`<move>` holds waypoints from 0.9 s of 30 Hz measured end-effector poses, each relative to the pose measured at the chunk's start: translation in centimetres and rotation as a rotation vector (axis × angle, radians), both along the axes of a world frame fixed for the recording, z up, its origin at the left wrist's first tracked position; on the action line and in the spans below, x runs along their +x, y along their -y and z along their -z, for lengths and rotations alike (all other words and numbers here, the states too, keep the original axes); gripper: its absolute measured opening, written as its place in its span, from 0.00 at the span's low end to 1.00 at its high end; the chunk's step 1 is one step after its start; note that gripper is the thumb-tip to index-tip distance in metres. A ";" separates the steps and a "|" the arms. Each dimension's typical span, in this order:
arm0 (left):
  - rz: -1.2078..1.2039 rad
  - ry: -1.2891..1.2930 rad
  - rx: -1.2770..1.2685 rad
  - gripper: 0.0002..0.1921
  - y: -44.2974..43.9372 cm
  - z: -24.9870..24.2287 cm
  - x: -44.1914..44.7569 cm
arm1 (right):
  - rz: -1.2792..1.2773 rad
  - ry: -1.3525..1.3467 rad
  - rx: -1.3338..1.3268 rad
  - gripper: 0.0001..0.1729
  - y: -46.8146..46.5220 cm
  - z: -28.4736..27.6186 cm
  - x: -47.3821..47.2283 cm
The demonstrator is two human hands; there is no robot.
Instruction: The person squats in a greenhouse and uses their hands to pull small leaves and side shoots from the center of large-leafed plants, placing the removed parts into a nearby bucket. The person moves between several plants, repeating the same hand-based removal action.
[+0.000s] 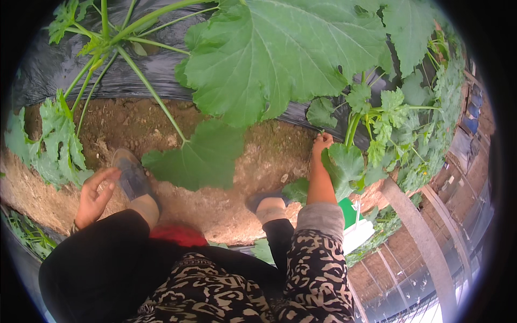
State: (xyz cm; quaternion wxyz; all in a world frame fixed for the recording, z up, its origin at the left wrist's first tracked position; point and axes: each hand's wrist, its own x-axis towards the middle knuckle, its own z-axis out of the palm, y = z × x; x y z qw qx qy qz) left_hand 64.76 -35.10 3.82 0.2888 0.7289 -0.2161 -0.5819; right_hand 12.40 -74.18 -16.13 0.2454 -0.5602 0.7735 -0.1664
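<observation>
My right hand [323, 141] reaches to the edge of the black plastic mulch film [299, 115], beside the stems of a squash plant [352, 129]. Its fingers are bent together around something small and green, too small to name. My left hand [95, 198] hangs over my left knee with fingers apart and nothing in it, near my dark shoe [130, 173]. Between the hands a broad squash leaf [202, 157] hangs over the bare soil. A larger squash leaf [274, 56] covers much of the film above it.
Another squash plant [106, 44] grows from the film at the upper left. A green and white container [357, 226] stands right of my right forearm. Dense foliage [428, 133], a curved post [420, 242] and blue objects [472, 117] are farther right. Something red [177, 235] lies between my legs.
</observation>
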 end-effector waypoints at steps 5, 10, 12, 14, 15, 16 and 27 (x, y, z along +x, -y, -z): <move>0.016 -0.003 -0.015 0.18 -0.1 0.0 -0.2 | -0.525 -0.303 0.097 0.07 -2.4 -6.0 2.3; 0.052 0.010 -0.050 0.18 0.0 0.2 -0.4 | -0.994 -0.180 0.227 0.10 -6.5 -9.8 7.3; 0.038 -0.005 -0.063 0.18 0.0 0.3 -0.5 | -1.007 -0.258 0.201 0.11 -7.6 -10.1 8.8; 0.028 -0.007 -0.067 0.19 0.1 0.2 -0.5 | -0.952 -0.290 0.271 0.14 -8.2 -10.1 9.7; 0.031 -0.005 -0.086 0.19 0.1 0.2 -0.5 | -0.995 -0.279 0.216 0.14 -8.3 -10.1 9.9; 0.038 0.003 -0.085 0.19 0.0 0.2 -0.5 | -1.014 -0.290 0.190 0.14 -8.4 -10.0 10.0; 0.005 -0.015 -0.122 0.18 -0.3 0.2 -0.9 | -0.846 -0.048 0.273 0.09 -8.7 -10.6 11.3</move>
